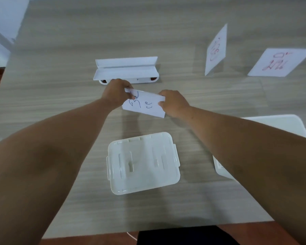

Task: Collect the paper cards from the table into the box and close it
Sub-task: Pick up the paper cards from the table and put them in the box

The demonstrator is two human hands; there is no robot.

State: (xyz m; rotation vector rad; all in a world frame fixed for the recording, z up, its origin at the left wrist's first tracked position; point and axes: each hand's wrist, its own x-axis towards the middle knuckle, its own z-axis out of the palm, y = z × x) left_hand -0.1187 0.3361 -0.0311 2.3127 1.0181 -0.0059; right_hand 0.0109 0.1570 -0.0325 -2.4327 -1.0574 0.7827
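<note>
Both hands hold one white paper card with blue writing above the table, just beyond the box. My left hand pinches its left end and my right hand grips its right end. The white plastic box stands near the front edge with its top uncovered and nothing visible inside. Two more cards with red writing lie at the far right: one card seen at a steep angle and a second card flat beside it.
A white folded card holder sits behind my hands at the table's middle. A flat white plastic piece, which looks like the box lid, lies at the right, partly hidden under my right forearm. The table's front edge runs just below the box.
</note>
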